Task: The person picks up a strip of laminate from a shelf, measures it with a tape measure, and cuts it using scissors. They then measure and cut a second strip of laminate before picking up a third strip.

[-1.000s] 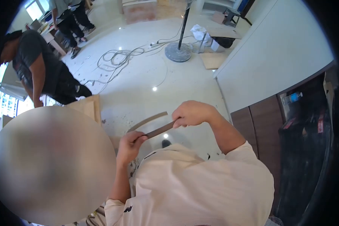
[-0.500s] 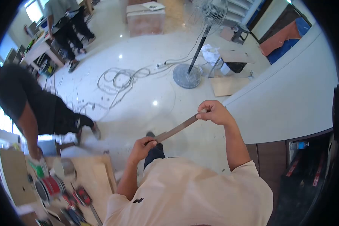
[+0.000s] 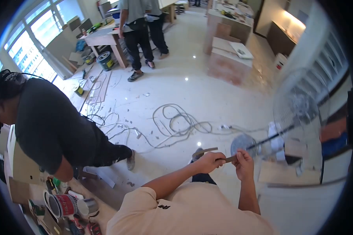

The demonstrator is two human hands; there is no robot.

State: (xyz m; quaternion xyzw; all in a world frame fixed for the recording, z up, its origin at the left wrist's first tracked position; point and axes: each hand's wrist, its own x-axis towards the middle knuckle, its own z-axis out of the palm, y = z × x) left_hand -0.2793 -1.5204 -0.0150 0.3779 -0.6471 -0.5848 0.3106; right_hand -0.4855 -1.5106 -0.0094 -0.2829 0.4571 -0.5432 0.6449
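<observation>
Both hands are raised in front of the chest, above the floor. The left hand and right hand sit close together, fingers of each pinched on a thin brown strip. A short length spans the hands and a free end projects left past the left hand. A coil of cable lies on the floor beyond. A standing fan is to the right. A person in a dark shirt bends over a table at left.

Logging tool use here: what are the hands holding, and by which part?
A thin brown strip, in both hands: the left hand grips it partway along, the right hand pinches one end; the other end juts free.
</observation>
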